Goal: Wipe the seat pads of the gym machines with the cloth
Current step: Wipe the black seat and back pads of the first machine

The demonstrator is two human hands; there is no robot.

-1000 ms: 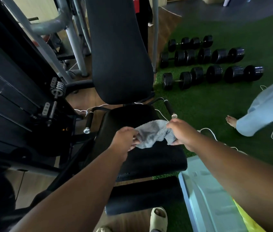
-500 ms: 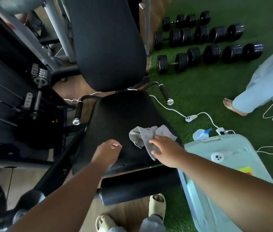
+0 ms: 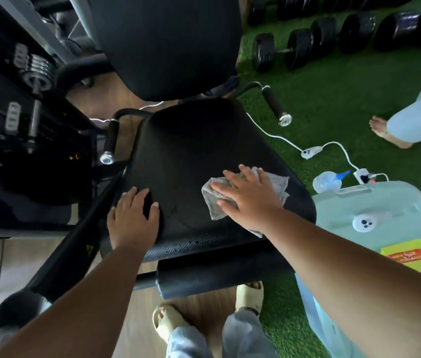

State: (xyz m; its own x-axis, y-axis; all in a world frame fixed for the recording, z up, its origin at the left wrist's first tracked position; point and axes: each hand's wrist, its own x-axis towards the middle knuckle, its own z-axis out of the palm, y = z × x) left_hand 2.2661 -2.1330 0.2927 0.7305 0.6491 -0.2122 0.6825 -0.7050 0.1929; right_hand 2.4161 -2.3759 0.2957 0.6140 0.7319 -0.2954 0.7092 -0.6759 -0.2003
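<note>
A wooden floor (image 3: 116,94) lies at left under the dark machine frame (image 3: 10,140), the black seat pad (image 3: 191,151) sits in the middle below its backrest (image 3: 173,42), and green turf (image 3: 333,104) with dumbbells (image 3: 281,50) and a pale bin (image 3: 384,228) fills the right. The pad's back and centre are bare, with grips (image 3: 110,140) flanking it. The left hand (image 3: 132,218) rests flat with fingers spread on the pad's near-left edge, holding nothing; the right hand (image 3: 248,197) presses flat on the grey cloth (image 3: 279,186) at the pad's near-right.

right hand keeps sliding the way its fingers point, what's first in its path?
Bare seat pad up-left of the right hand and cloth; past its rim, probably the left side handle, though depth is unclear.
</note>
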